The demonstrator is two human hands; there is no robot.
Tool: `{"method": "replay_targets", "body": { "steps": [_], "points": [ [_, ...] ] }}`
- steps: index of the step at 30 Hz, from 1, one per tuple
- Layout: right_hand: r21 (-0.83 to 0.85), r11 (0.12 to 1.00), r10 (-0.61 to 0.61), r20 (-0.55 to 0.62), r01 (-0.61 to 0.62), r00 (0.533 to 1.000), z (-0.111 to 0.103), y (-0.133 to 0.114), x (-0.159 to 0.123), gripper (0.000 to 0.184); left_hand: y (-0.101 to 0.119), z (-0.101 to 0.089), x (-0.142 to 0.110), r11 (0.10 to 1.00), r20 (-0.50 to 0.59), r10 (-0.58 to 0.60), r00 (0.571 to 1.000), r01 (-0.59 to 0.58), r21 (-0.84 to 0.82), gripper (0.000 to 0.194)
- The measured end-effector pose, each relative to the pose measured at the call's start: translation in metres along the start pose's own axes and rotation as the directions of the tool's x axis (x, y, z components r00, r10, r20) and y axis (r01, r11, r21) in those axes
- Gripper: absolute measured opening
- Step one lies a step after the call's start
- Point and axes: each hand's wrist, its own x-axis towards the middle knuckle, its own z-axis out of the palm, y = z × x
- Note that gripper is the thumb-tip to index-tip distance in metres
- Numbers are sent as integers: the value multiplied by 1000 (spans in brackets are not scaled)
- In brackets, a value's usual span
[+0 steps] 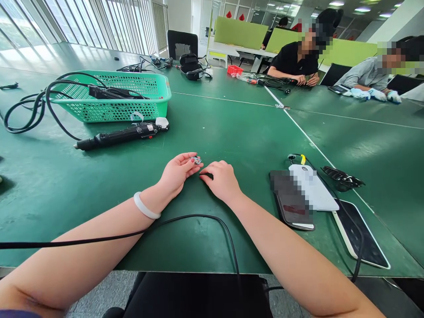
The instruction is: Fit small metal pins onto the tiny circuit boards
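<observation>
1. My left hand (177,171) is partly closed: the thumb and the fingers pinch a small silvery part (198,160), which is in the middle of the scene, over the green surface (232,128).
2. My right hand (221,179) is just beside it, on the right. Its fingers are curled and the thumb comes near to the index finger; I cannot tell if something is held there.
3. On the far left stands a green basket (124,111), with black cable and a black device inside. On its near side lies a black power tool (115,136).
4. On the near side, a thin black cord (195,215) crosses my left forearm in the view.
5. On the right, a dark flat case (288,198), a white device (319,194) and a phone (362,236) lie together, partly overlapping.
6. On the far right, two people sit at the surface.
</observation>
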Motion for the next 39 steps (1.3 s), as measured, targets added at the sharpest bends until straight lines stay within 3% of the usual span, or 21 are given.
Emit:
{"method": "replay_targets", "body": {
  "steps": [3,9,11,20,26,39],
  "points": [
    [-11,1000,-6,-12,6,1000,-3,1,1,16,0,1,0,1000,-10,-3,1000,4,22,12],
    [354,935,107,-234,-18,966,-21,2,-4,12,1,3,-4,997,47,-2,999,-2,79,6],
    [390,921,96,-273,19,957,-24,0,-6,12,0,3,-4,995,74,3,997,-10,100,7],
    [133,963,-166,-385,233,908,-19,2,-5,17,-4,-1,-3,985,144,68,987,-90,150,21],
    [-52,939,-337,-354,341,872,-19,8,-4,20,-4,-1,-3,968,148,110,983,-140,210,21],
    [-206,916,-396,-314,346,863,-17,10,-9,20,-6,-3,-4,908,168,170,971,-220,357,18]
  ]
}}
